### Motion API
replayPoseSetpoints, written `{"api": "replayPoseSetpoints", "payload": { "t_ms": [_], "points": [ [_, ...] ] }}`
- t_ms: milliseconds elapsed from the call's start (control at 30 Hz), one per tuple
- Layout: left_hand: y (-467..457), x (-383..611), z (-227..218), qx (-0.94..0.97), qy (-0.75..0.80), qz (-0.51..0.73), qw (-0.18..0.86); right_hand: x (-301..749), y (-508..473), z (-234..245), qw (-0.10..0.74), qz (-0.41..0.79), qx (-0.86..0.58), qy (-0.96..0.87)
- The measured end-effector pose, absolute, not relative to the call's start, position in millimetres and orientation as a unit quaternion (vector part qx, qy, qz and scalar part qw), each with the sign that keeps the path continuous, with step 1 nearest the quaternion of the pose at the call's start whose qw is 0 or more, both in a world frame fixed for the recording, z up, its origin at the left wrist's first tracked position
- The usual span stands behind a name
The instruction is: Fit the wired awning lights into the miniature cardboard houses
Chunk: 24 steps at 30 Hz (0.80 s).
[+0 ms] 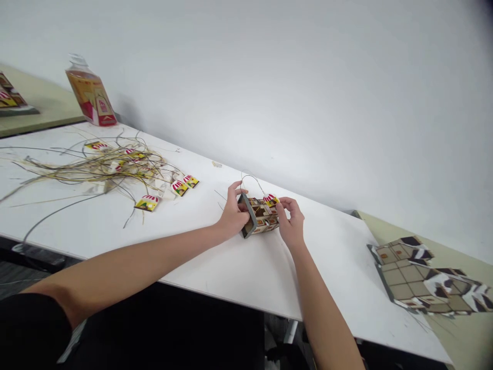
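Note:
Tipped on its side on the white table is a small model house [264, 222] with beige walls, orange windows and a grey base. My left hand [234, 213] grips it by the base, fingers reaching around and inside the hollow underside. In my right hand [291, 220] a small awning piece [270, 200], yellow with red and white stripes, is pinched between thumb and fingers at the house's upper side. A thin dark wire loops up from that piece toward my left hand. Whether the piece touches the wall, I cannot tell.
A tangled pile of wires [115, 164] with several striped awning pieces [147, 202] lies on the left. Behind it stands a bottle of reddish liquid [92, 95]. Larger model houses [419, 277] lie at the right end. A white wall [288, 103] borders the table's back.

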<state>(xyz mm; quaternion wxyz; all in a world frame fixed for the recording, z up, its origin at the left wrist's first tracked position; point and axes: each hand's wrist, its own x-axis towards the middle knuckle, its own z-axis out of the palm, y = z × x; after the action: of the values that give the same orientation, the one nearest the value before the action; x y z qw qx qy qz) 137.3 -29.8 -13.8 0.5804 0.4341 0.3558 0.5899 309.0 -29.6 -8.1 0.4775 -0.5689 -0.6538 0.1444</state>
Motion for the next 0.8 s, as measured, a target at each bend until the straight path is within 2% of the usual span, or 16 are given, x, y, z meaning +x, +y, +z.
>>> {"api": "replayPoseSetpoints", "payload": {
  "t_ms": [200,367,533,700,800],
  "points": [
    [-32.0,137.9,-13.4,0.45,0.376,0.583,0.562,309.4,-33.6,-2.4,0.437,0.048,-0.654,-0.615],
    [-31.1,136.2,-18.7,0.489,0.38,0.58,0.529,311.9,-36.2,2.2,0.445,0.044,-0.675,-0.587],
    [-29.2,135.6,-23.8,0.516,0.374,0.582,0.506,312.8,-36.4,2.7,0.4,0.04,-0.706,-0.584],
    [-26.1,135.3,-27.0,0.534,0.372,0.566,0.507,306.0,-39.8,3.9,0.451,-0.033,-0.598,-0.662],
    [-25.8,134.9,-26.4,0.541,0.373,0.567,0.498,297.1,-42.5,5.0,0.405,-0.082,-0.541,-0.733]
  ]
}}
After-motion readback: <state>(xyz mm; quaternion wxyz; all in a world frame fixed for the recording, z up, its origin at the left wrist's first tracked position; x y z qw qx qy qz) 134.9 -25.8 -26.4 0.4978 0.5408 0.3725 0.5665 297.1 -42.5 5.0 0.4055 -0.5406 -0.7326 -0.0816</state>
